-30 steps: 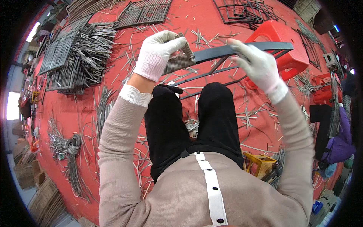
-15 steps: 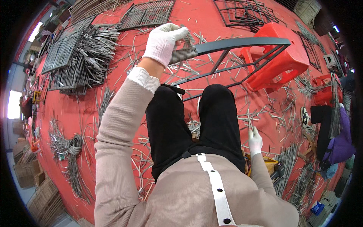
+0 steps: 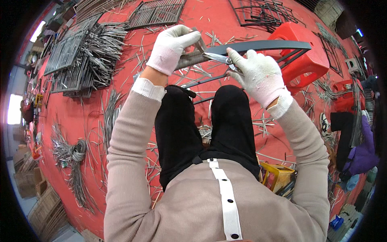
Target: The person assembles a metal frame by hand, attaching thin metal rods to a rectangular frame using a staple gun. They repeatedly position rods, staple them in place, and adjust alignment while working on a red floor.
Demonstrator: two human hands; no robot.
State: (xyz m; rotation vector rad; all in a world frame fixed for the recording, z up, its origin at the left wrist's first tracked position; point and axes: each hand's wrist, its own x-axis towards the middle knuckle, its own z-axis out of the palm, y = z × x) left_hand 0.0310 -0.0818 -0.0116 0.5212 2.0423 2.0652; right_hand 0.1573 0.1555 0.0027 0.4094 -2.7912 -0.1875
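Note:
My left hand (image 3: 173,44), in a white glove, pinches a flat grey weaving strip (image 3: 200,39) above a curved dark metal frame (image 3: 262,44). Just right of that hand, grey strip is wound closely around the frame's upper bar, forming a wrapped section (image 3: 191,60). In my gloved right hand (image 3: 261,74) is a pair of scissors (image 3: 219,58), their bright blades pointing left at the base of the strip, where the wrapping ends. Whether the blades touch the strip I cannot tell. The frame lies across in front of my knees, its right end at a red plastic stool (image 3: 318,60).
Bundles of grey strips (image 3: 100,56) and slatted panels (image 3: 157,14) lie at the far left. More dark frames (image 3: 266,14) rest at the back. Cut strips litter the red floor (image 3: 125,80). A yellow container (image 3: 278,173) stands by my right hip. Another person (image 3: 363,149) is at far right.
My right hand has come up from beside my right leg to the frame and now holds scissors at the strip. My left hand has stayed nearly in place, keeping hold of the strip.

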